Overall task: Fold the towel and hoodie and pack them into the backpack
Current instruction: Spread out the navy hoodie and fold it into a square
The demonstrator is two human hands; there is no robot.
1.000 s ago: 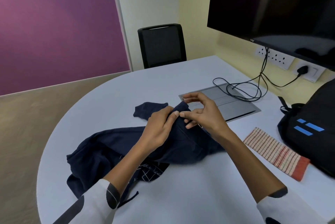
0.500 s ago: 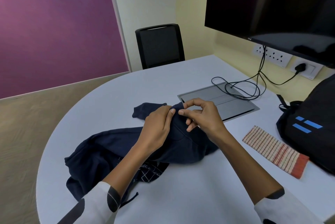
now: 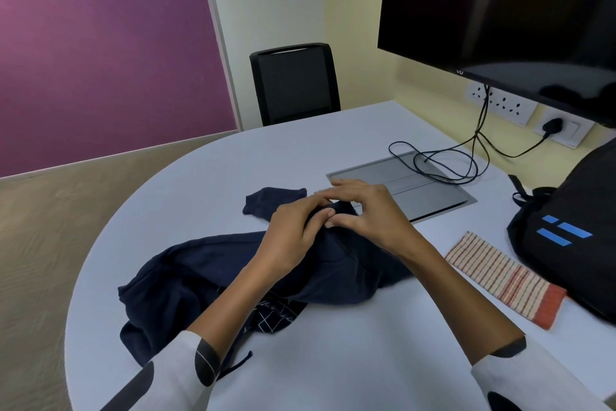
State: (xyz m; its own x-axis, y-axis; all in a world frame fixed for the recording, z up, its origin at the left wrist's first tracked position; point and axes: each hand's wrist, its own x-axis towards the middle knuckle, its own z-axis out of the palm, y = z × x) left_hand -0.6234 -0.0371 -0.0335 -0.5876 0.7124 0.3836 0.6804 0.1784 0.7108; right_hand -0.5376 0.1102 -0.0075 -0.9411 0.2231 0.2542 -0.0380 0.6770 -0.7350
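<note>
Even, soft indoor light, moderately bright; shadows on the bench (image 3: pixel 333 360) are faint. The dark monitor (image 3: pixel 500 11) carries dull reflections. Wide-angle distortion bends the edges; the fingertips (image 3: pixel 328 192) are motion-blurred.

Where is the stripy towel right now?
The striped towel lies folded on the white table, on the person's right, between the dark hoodie and the black backpack.
</note>
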